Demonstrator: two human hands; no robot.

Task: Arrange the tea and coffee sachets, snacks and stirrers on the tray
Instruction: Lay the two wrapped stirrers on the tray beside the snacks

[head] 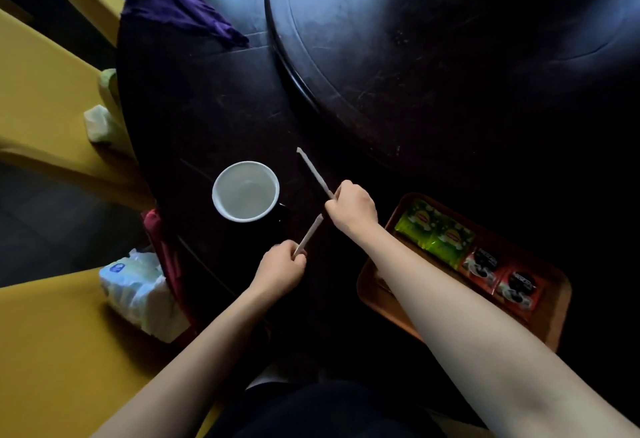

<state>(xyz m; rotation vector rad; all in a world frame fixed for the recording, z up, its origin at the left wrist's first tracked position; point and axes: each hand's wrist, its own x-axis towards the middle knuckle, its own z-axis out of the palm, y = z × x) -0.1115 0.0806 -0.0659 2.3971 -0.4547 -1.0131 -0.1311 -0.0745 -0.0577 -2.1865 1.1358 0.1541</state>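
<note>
Fingers [300, 256] of each hand pinching one thin white paper-wrapped stirrer.
Left stirrer [309, 235], right stirrer [314, 171]: light, probably stiff; hold near the end.

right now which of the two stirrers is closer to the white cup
The stirrer in the left hand: this stirrer points up toward the cup. The right hand holds the other stirrer farther off.

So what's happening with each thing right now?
Left hand: closed on a wrapped stirrer.
Right hand: closed on another stirrer.
Mug: upright on the table, looks empty.
Tray: on the table, partly filled.
Green tea sachets: flat in the tray.
Red coffee sachets: flat beside them.
</note>
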